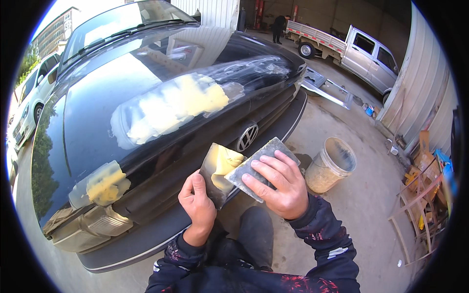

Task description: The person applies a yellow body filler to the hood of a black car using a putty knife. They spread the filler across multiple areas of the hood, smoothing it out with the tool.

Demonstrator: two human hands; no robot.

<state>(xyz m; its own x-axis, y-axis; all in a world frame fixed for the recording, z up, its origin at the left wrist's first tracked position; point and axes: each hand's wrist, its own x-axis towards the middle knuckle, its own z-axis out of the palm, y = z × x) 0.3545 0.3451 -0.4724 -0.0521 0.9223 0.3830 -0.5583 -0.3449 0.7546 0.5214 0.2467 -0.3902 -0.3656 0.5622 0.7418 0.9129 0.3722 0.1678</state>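
Observation:
My left hand [198, 207] grips a dark flat plate [215, 193] carrying a folded-looking lump of yellow putty [225, 161]. My right hand [281, 190] holds a grey rectangular spreader [251, 173] with fingers spread across its upper face, its edge meeting the putty on the plate. Both are held over the front of a black car [161, 180]. On the hood lies a large white and pale-yellow putty patch [171, 105]. A smaller yellow patch [105, 183] sits near the left headlight.
A dirty bucket [330, 168] stands at right on the concrete. Scrap pieces [422, 195] lean by a corrugated wall [422, 83]. A metal frame [337, 95] lies near a silver pickup [369, 63]; a person in dark clothes [278, 27] stands behind it. White cars [31, 95] are parked at left.

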